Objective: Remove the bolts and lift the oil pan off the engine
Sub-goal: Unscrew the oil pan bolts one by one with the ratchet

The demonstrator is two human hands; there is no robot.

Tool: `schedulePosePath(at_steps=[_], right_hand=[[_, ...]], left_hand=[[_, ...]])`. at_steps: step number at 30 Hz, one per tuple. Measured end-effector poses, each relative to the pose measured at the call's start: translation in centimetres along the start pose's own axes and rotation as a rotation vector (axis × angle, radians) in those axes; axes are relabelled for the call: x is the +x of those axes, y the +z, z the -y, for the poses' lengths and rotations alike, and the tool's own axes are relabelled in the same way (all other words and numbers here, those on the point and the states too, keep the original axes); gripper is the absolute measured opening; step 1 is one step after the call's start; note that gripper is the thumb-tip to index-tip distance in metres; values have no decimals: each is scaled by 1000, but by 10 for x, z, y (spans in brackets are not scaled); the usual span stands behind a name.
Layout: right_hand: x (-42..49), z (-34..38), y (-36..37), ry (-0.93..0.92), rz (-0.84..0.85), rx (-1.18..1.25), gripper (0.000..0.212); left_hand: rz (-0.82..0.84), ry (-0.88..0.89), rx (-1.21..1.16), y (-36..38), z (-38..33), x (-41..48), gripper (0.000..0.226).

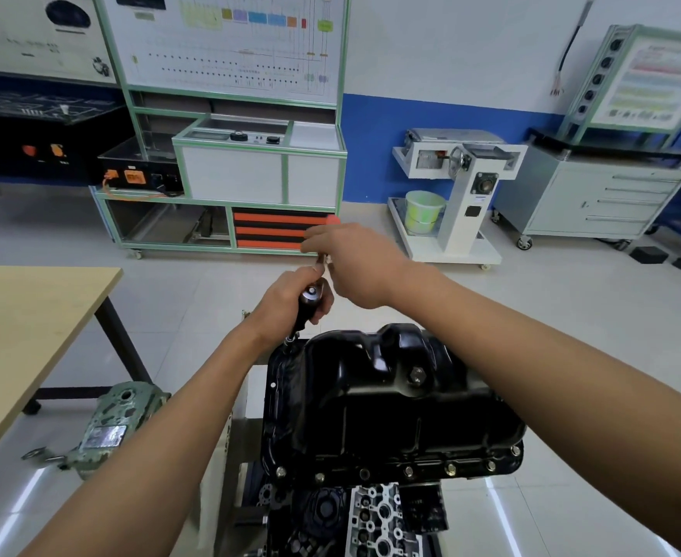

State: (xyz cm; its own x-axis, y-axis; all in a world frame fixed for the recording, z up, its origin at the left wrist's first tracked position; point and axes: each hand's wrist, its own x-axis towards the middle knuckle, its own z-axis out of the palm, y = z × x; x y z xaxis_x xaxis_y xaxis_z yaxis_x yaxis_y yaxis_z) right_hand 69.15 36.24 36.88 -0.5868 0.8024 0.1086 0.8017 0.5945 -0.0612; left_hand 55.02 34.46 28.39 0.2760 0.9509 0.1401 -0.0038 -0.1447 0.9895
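From my remote seat I see the oil pan (391,400) sitting bottom-up on top of the engine (375,520). It is a glossy black pressed-steel shell with rounded bulges, stepped walls and a flat flange all round. Along the flange's near edge a row of bright hex bolts (450,469) is seated in the rim, and a larger hex drain plug (416,375) sticks out of the pan's sloped face. My left hand (286,303) is curled round the smooth black handle of a driver (308,306), whose butt end carries a small silver dot. Its thin steel shaft runs down to the far left corner of the flange, and the tip meets the rim there. My right hand (355,263) hovers just above and beyond the left. Its fingers are curled and pinching a small pale piece (325,258) right at the left hand's fingertips, but I cannot tell what the piece is. Below the pan's near edge the engine shows rough silver castings full of round bores and dark recesses. On the tiled floor to the left lies a grey-green cast housing (109,420) with a dull, mottled surface and a shiny plate.
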Motion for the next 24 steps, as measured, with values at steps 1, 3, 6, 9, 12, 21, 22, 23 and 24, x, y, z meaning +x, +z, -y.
schedulePosePath(at_steps=[1,3,6,9,12,21,22,23,24], right_hand=[[-1,1,2,-37,12,51,57],[-4,0,4,-59,12,123,59],[-11,-7,2,-59,-25,145,53],[-15,-10,-2,-17,-10,61,45],[-19,-8,-7,78,7,-71,27],[-33,21,-15,59,135,96,44],[-33,24,-13,55,145,134,47],[-33,25,-13,64,154,159,50],[-32,24,-12,78,166,174,52]], left_hand=[[-1,3,-8,0,1,0,58],[-2,7,0,-1,1,0,68],[-1,9,-30,-3,0,0,67],[-72,2,-45,-3,1,1,69],[-171,6,-39,-1,2,4,70],[-316,55,-53,2,2,11,58],[-319,66,-67,3,3,11,57],[-325,68,-73,4,3,11,57],[-338,61,-75,3,3,12,57]])
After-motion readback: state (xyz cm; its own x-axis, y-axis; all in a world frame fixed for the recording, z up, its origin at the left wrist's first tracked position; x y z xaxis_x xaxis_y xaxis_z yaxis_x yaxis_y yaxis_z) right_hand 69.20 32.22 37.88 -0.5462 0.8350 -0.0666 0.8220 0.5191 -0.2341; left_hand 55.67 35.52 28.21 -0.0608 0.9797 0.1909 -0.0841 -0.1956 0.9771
